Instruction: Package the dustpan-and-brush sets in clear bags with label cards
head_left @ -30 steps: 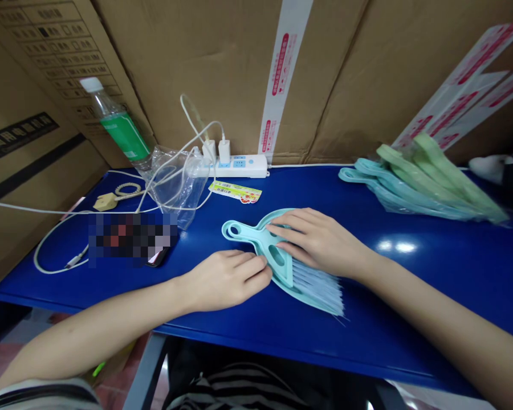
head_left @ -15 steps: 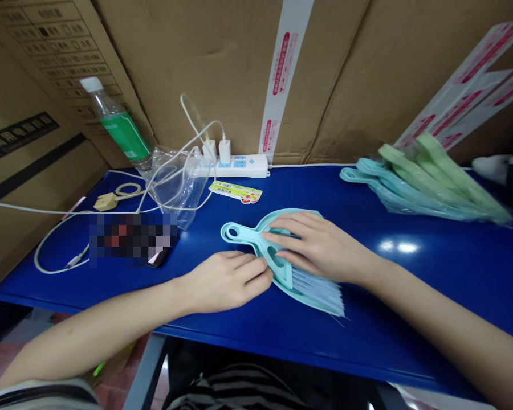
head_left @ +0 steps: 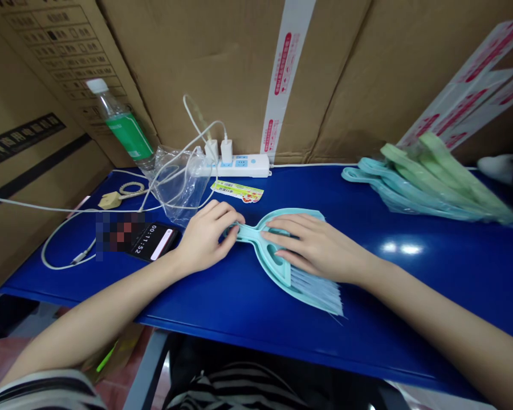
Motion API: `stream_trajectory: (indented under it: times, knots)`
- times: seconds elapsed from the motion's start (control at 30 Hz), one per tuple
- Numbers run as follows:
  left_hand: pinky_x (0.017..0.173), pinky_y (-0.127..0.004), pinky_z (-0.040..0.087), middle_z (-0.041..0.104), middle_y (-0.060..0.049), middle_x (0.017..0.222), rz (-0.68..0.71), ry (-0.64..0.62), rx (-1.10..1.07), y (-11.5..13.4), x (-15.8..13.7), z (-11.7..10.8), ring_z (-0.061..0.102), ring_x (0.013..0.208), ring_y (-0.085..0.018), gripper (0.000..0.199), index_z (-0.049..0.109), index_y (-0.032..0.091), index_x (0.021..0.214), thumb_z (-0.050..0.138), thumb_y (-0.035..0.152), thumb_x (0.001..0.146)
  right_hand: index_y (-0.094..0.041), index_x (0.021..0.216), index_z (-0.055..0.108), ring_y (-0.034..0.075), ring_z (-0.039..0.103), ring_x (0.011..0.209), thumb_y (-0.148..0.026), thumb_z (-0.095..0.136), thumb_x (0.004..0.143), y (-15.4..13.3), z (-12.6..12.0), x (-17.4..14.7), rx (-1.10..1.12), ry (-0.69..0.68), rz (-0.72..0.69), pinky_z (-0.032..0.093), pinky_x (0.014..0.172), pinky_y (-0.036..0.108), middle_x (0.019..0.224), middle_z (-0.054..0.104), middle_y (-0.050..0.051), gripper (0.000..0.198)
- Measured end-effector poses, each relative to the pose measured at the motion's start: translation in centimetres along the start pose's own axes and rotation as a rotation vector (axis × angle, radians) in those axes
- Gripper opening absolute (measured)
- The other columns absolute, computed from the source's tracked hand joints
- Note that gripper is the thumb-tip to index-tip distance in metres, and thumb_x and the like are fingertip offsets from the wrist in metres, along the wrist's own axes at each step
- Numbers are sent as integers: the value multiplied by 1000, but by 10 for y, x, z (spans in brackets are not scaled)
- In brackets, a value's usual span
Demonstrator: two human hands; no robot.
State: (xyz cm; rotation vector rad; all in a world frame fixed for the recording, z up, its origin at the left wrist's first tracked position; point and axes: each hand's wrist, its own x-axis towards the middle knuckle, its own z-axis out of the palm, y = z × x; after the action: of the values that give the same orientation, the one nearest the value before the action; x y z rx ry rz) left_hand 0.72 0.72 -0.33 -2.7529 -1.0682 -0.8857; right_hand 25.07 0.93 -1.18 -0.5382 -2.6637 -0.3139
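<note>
A light blue dustpan (head_left: 300, 213) lies on the table with a matching small brush (head_left: 314, 286) nested in it, pale bristles pointing right and toward me. My left hand (head_left: 207, 238) pinches the stacked handles at their left end, thumb and fingertips closed over the hanging loops and hiding them. Across the brush head rests my right hand (head_left: 325, 246), its fingers stretched out and slightly spread, touching the brush and the pan beneath it.
The blue table (head_left: 239, 302) backs onto cardboard (head_left: 222, 51). Bagged blue and green brush sets (head_left: 427, 176) lie at right. At left are a phone (head_left: 154, 242), white cables, a plastic bag (head_left: 183, 196), a bottle (head_left: 126, 134), and a power strip (head_left: 254, 165); a label card (head_left: 239, 191) lies near the strip.
My left hand has moved left and away from me, from the pan's near edge to the handle ends, closing on them. My right hand stays on the brush.
</note>
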Motion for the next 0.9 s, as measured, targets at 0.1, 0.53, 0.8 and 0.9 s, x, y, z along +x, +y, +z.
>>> stream_trajectory:
  times: [0.1, 0.53, 0.8, 0.9]
  knots:
    - [75, -32, 48, 64, -4, 89, -84, -69, -65, -1, -1, 2, 57, 82, -18, 17, 61, 17, 94, 44, 15, 92, -11, 115, 65, 23, 66, 97, -24, 33, 101, -1, 0, 1, -3, 18, -6, 57, 81, 38, 105, 71, 15, 37]
    - [58, -23, 49, 59, -1, 86, -565, -291, -987, -4, 1, 10, 54, 65, -10, 18, 58, 15, 98, 49, 30, 90, -15, 122, 63, 26, 61, 111, -24, 32, 101, -2, 5, -2, 45, -6, 26, 55, 89, 44, 116, 67, 15, 38]
    - [54, -21, 48, 60, 2, 73, -731, -289, -1218, 0, 1, 13, 59, 62, -10, 22, 57, 15, 96, 62, 32, 85, -13, 132, 57, 31, 52, 126, -35, 37, 99, -1, 10, -8, 183, -59, 29, 50, 97, 51, 131, 59, 21, 44]
    - [41, -17, 38, 58, 5, 59, -754, -389, -1230, 1, 1, 11, 56, 46, -8, 23, 54, 15, 99, 60, 33, 87, -12, 134, 55, 32, 50, 128, -41, 42, 97, 0, 9, -9, 226, -58, 15, 49, 97, 53, 134, 57, 23, 48]
